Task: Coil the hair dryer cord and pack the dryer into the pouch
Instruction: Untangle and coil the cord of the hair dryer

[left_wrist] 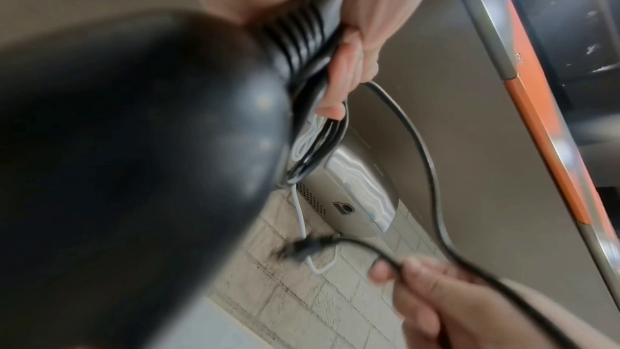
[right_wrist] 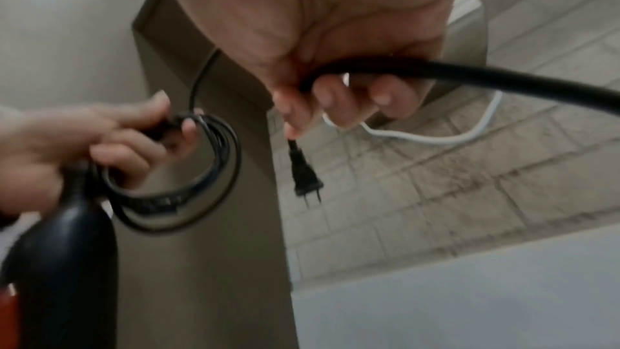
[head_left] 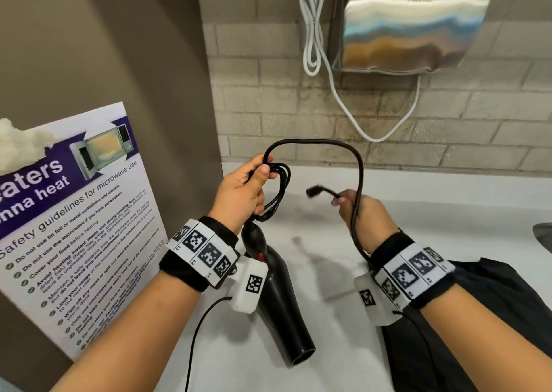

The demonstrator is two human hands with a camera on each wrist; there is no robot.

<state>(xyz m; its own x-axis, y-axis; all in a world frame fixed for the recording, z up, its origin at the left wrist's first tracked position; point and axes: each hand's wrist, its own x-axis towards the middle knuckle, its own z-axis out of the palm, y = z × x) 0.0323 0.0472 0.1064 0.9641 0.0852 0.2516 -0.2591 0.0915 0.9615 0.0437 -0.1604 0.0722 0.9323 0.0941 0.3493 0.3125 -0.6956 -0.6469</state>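
A black hair dryer (head_left: 280, 302) hangs nozzle-down over the white counter (head_left: 313, 221). My left hand (head_left: 248, 188) grips several coiled loops of its black cord (head_left: 282, 188) at the handle end. One loose loop of cord (head_left: 343, 146) arcs up and over to my right hand (head_left: 358, 209), which pinches the cord just short of the plug (head_left: 315, 191). In the right wrist view the plug (right_wrist: 305, 179) dangles below my right hand's fingers (right_wrist: 332, 100). The left wrist view shows the dryer body (left_wrist: 134, 155) and the coil (left_wrist: 315, 142). The black pouch (head_left: 466, 317) lies on the counter under my right forearm.
A steel hand dryer (head_left: 412, 24) with a white cable (head_left: 313, 33) hangs on the tiled wall behind. A microwave safety poster (head_left: 74, 221) leans on the brown panel at left. A sink rim (head_left: 543, 236) shows at the right edge.
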